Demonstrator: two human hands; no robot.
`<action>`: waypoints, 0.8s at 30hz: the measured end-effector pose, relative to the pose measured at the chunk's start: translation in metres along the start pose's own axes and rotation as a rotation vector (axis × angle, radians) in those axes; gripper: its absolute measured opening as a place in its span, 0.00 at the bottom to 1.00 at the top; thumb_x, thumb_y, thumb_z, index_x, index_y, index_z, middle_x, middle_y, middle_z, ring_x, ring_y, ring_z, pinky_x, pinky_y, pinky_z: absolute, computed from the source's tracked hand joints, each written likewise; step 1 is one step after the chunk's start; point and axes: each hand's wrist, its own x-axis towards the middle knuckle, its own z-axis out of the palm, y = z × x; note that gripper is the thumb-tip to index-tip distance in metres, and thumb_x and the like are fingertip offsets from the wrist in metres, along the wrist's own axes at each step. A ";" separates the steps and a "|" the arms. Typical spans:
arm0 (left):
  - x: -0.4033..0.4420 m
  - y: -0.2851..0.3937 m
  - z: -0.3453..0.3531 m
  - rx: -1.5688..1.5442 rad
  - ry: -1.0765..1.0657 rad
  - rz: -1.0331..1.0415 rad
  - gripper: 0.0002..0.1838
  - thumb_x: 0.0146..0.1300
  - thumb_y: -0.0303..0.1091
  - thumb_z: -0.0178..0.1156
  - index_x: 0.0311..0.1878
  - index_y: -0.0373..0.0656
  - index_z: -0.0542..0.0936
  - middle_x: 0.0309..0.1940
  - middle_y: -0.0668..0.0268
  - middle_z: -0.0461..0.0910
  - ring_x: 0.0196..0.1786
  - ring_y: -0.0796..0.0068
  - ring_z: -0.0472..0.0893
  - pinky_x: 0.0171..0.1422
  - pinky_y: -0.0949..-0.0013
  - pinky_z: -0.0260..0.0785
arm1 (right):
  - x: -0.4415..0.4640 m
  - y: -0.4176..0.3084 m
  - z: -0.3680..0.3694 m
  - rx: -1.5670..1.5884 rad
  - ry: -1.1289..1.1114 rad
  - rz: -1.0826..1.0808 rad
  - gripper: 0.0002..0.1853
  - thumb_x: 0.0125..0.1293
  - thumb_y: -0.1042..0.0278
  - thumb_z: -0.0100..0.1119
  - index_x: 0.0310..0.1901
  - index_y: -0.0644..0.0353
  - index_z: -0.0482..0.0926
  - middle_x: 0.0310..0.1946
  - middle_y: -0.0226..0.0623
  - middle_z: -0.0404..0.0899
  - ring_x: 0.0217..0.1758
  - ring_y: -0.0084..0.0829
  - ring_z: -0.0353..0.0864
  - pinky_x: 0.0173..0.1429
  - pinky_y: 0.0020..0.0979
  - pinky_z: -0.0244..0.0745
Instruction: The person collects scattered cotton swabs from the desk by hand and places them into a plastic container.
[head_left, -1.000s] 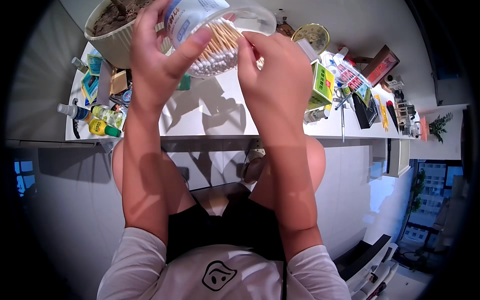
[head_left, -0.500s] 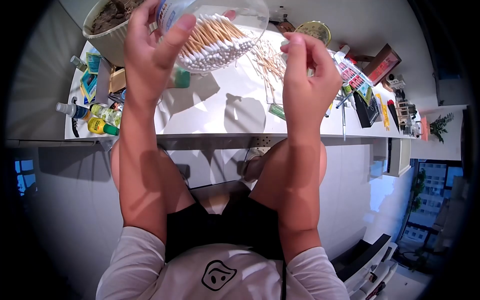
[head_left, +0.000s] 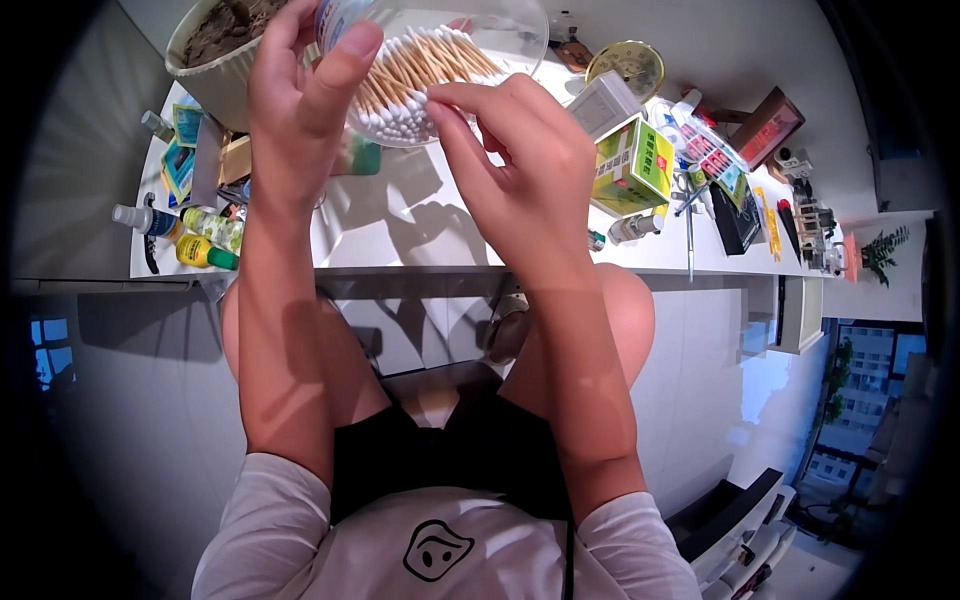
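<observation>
My left hand (head_left: 305, 110) grips a clear round tub (head_left: 515, 25) at the upper left, tilted so that its inside shows. Many cotton swabs (head_left: 430, 62) with wooden sticks and white tips lie packed in the tub. My right hand (head_left: 520, 165) is at the tub's lower right side, with thumb and forefinger drawn together by the swab tips. Whether a swab is between those fingertips is too small to make out. Shadows of both hands fall on the white table (head_left: 370, 235) below.
A potted plant (head_left: 215, 75) stands at the back left. Small bottles (head_left: 205, 253) are at the left edge. Right of my right hand are a green box (head_left: 635, 165), a clear container (head_left: 603, 103), a round gold-rimmed dish (head_left: 627, 68) and a black box (head_left: 735, 220).
My right hand first moved right, away from the tub, over loose swabs on the table, then came back left to the swabs. My left hand shifted slightly left with the tub.
</observation>
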 end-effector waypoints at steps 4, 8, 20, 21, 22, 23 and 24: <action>0.000 0.003 0.000 -0.001 -0.013 0.001 0.36 0.59 0.48 0.59 0.62 0.29 0.65 0.50 0.58 0.71 0.54 0.72 0.71 0.62 0.66 0.63 | 0.002 -0.004 0.000 -0.030 -0.015 -0.005 0.06 0.54 0.77 0.66 0.34 0.58 0.83 0.21 0.31 0.72 0.22 0.23 0.70 0.25 0.23 0.65; 0.000 0.000 0.001 -0.001 -0.020 0.007 0.36 0.59 0.47 0.59 0.62 0.29 0.65 0.50 0.58 0.72 0.54 0.72 0.71 0.62 0.68 0.63 | 0.004 -0.005 0.002 -0.047 -0.033 -0.009 0.04 0.54 0.74 0.64 0.32 0.56 0.81 0.23 0.31 0.72 0.23 0.30 0.73 0.27 0.28 0.68; 0.000 0.002 0.000 0.046 -0.015 0.012 0.36 0.59 0.47 0.59 0.62 0.28 0.64 0.50 0.57 0.72 0.53 0.72 0.72 0.61 0.68 0.63 | 0.009 -0.007 -0.003 -0.096 -0.029 -0.005 0.05 0.52 0.75 0.65 0.32 0.57 0.82 0.21 0.32 0.70 0.22 0.27 0.68 0.27 0.27 0.64; 0.000 0.002 0.000 0.046 -0.014 0.011 0.36 0.59 0.47 0.59 0.62 0.28 0.64 0.50 0.57 0.72 0.53 0.72 0.72 0.61 0.68 0.63 | 0.009 -0.006 -0.005 -0.116 -0.045 -0.008 0.05 0.52 0.75 0.65 0.32 0.58 0.82 0.20 0.32 0.69 0.22 0.27 0.67 0.27 0.28 0.63; 0.000 0.002 0.000 0.047 -0.021 0.016 0.36 0.59 0.47 0.59 0.62 0.29 0.65 0.50 0.57 0.72 0.53 0.72 0.72 0.61 0.68 0.63 | 0.010 -0.006 -0.007 -0.115 -0.046 -0.007 0.05 0.52 0.75 0.65 0.32 0.58 0.82 0.20 0.32 0.69 0.22 0.27 0.67 0.27 0.28 0.63; 0.000 0.002 0.001 0.048 -0.028 0.021 0.36 0.59 0.46 0.58 0.62 0.29 0.65 0.50 0.57 0.72 0.53 0.71 0.72 0.61 0.68 0.63 | 0.010 -0.006 -0.008 -0.166 -0.056 -0.002 0.04 0.53 0.73 0.63 0.32 0.56 0.80 0.23 0.32 0.71 0.24 0.33 0.72 0.28 0.31 0.67; 0.000 0.002 0.001 0.049 -0.028 0.020 0.36 0.59 0.46 0.58 0.62 0.29 0.65 0.50 0.57 0.72 0.53 0.71 0.72 0.61 0.68 0.63 | 0.010 -0.007 -0.009 -0.217 -0.066 0.002 0.03 0.54 0.71 0.62 0.31 0.54 0.79 0.26 0.33 0.72 0.26 0.38 0.76 0.30 0.35 0.71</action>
